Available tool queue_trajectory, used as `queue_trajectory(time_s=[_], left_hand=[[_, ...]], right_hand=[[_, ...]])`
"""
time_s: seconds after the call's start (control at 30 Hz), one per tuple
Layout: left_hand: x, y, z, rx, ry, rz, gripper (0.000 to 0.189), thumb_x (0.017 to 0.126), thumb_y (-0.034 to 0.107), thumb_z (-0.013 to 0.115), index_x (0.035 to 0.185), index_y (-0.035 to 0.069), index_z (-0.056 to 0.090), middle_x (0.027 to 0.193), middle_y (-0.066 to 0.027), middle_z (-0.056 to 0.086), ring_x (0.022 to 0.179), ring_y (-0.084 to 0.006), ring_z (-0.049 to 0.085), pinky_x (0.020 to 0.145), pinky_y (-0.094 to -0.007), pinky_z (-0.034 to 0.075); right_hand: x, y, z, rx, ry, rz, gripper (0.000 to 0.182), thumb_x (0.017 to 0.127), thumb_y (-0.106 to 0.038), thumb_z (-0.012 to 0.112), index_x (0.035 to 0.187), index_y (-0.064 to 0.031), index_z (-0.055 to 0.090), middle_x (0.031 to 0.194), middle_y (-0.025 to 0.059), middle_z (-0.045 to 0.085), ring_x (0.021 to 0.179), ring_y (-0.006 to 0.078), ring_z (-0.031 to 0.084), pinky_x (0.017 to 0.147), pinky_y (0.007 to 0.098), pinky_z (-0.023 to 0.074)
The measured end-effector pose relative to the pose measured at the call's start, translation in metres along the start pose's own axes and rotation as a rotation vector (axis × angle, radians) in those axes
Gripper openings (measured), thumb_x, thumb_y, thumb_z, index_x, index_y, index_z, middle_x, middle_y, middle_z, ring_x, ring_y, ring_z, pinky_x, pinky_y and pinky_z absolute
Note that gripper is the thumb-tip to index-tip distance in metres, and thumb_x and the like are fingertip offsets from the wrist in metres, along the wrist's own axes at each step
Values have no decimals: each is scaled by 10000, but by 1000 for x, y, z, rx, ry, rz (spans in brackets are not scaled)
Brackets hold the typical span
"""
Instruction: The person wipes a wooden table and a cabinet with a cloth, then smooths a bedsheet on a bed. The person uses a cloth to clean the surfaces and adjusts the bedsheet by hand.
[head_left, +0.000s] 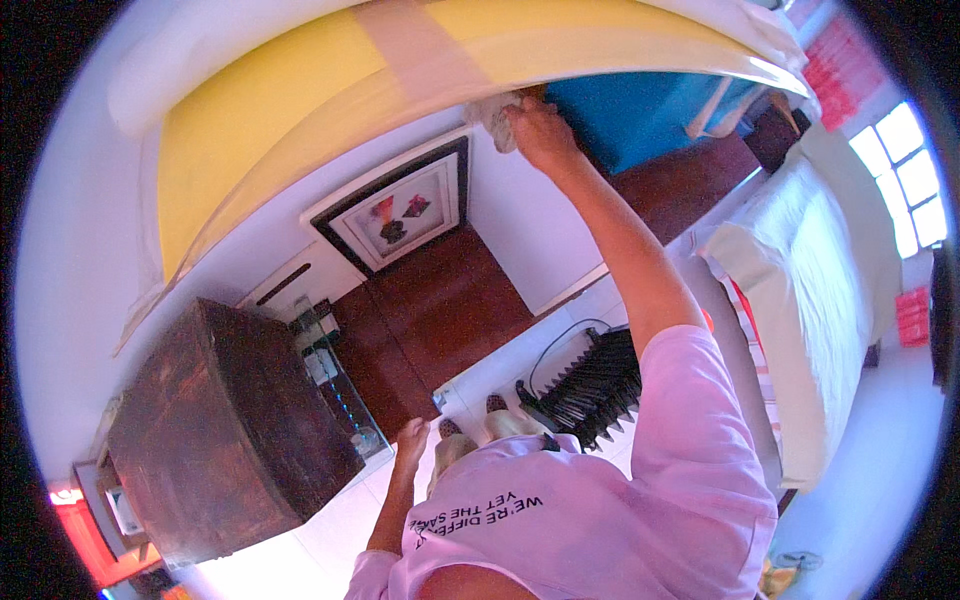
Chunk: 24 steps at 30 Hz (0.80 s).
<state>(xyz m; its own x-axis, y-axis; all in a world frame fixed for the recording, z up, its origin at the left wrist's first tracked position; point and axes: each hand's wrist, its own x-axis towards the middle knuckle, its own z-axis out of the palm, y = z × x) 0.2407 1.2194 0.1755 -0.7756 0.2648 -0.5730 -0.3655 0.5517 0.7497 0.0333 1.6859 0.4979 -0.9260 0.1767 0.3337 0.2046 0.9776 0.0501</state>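
Observation:
My right hand (544, 133) is raised at the far end of my outstretched arm, with a pale, crumpled cloth (501, 124) in its fingers. The cloth lies against the lower edge of a yellow panel (300, 97) with a pink band (424, 52) across it. A clear, glossy strip (420, 86) runs along that edge. Just right of the hand is a blue surface (622, 112). Low beside my body, my left hand (412, 439) hangs with curled fingers and nothing visible in it. It is nearest the glass shelf (367, 435) by the dark cabinet.
A dark wooden cabinet (247, 435) stands at the left. A framed picture (394, 210) leans against the pale wall above a reddish-brown surface (435, 315). By my feet is a black finned object (589, 386) with a cable. Cream cloth covers furniture (802, 300) at the right.

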Motion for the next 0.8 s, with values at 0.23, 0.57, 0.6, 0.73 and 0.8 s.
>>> queue_trajectory(time_s=[0.23,0.57,0.6,0.73,0.8], left_hand=[[3,63,-2,-195,37,47,411,835,247,569,1144,-11,489,1152,-152,518,1079,-223,491,908,-319,384],[91,365,-13,-402,-100,597,578,868,348,500,1303,16,312,1273,-136,409,1153,-204,407,967,-292,315],[98,392,-7,-445,-125,681,581,872,355,490,1309,21,304,1276,-136,405,1156,-205,403,971,-293,310],[79,481,24,-332,-180,799,581,879,375,466,1313,25,302,1271,-142,410,1155,-207,394,976,-298,294],[81,496,44,-147,-112,956,567,887,389,438,1305,25,318,1271,-143,412,1161,-204,382,973,-303,289]], right_hand=[[88,32,48,307,701,50,249,778,-186,499,933,-34,621,1071,213,524,978,357,514,862,449,392],[121,35,50,209,441,225,265,790,-202,483,969,-47,601,1037,191,553,958,347,527,865,434,390],[121,34,52,211,437,217,266,791,-203,481,973,-48,599,1034,189,555,955,347,529,866,432,389],[114,42,55,188,433,167,273,796,-210,475,988,-53,591,1020,180,567,947,343,534,867,426,388],[108,42,55,183,436,113,277,798,-213,472,995,-56,587,1013,176,573,943,341,537,868,423,388]])
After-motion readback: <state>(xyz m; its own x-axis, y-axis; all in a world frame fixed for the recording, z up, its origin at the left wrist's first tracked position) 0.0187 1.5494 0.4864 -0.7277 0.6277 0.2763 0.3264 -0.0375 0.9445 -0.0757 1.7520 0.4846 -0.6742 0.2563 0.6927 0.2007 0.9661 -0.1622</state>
